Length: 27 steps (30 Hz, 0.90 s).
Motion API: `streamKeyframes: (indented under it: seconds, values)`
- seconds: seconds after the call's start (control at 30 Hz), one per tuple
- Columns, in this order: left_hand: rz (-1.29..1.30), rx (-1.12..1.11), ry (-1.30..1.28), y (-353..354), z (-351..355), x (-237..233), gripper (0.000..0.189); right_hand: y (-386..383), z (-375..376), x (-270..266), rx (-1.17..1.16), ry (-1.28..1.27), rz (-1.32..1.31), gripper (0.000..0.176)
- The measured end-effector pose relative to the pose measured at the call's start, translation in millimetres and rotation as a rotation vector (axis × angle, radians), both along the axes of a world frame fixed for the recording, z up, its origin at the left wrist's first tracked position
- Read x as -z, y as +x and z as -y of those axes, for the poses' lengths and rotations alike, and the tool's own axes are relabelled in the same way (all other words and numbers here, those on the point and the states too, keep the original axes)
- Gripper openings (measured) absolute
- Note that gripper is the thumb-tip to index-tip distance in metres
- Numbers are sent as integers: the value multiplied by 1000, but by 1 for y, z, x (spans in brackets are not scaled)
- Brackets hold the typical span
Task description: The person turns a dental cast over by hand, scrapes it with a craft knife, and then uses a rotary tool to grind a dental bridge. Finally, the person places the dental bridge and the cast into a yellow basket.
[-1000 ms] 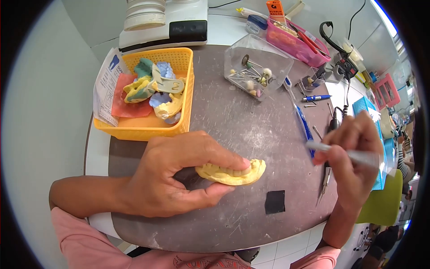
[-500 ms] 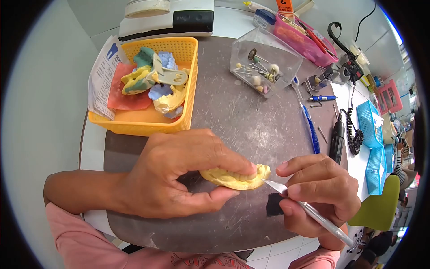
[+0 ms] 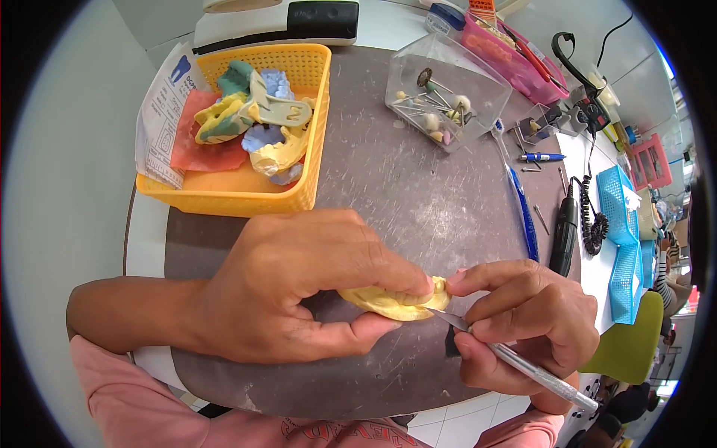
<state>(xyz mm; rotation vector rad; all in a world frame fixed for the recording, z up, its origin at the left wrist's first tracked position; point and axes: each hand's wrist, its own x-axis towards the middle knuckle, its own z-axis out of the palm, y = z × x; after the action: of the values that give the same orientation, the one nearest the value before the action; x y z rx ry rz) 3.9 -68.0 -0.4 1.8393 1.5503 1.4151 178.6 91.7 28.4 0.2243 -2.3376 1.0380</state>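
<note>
A yellow dental cast (image 3: 399,305) is pinched between the thumb and fingers of my left hand (image 3: 306,287), just above the bench; part of it is covered by the fingers. In a pen-like grip, my right hand (image 3: 530,321) is closed on a craft knife (image 3: 523,367) with a silver knurled handle. Its pointed blade touches the right end of the cast near the lower edge. One right fingertip rests at or very near the cast's right end. A small black patch (image 3: 452,345) on the bench shows partly behind the right hand.
A yellow basket (image 3: 231,203) at back left holds impressions, a tray and paper. Behind the hands stands a clear box (image 3: 478,123) of rotary burs. A toothbrush (image 3: 523,209), a blue pen (image 3: 541,157) and a black handpiece (image 3: 565,235) lie on the right, near blue baskets (image 3: 627,276).
The knife blade has shifted left and slightly down along the cast's edge. My right fingers have come closer to the cast. The camera view has tilted slightly.
</note>
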Motion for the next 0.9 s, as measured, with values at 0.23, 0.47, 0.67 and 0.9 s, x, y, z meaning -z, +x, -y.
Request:
streamKeyframes:
  seconds: [0.23,0.47,0.67,0.9]
  values:
    - [-5,3,10,0,0,1,36,0,1,-1,11,13,21,25]
    - [-15,6,6,0,0,0,36,1,2,-1,30,3,36,24]
    - [-42,-1,10,0,0,1,35,1,-1,-2,6,-32,90,25]
    - [-56,0,33,0,-1,3,34,1,-6,-3,-13,-101,143,25]
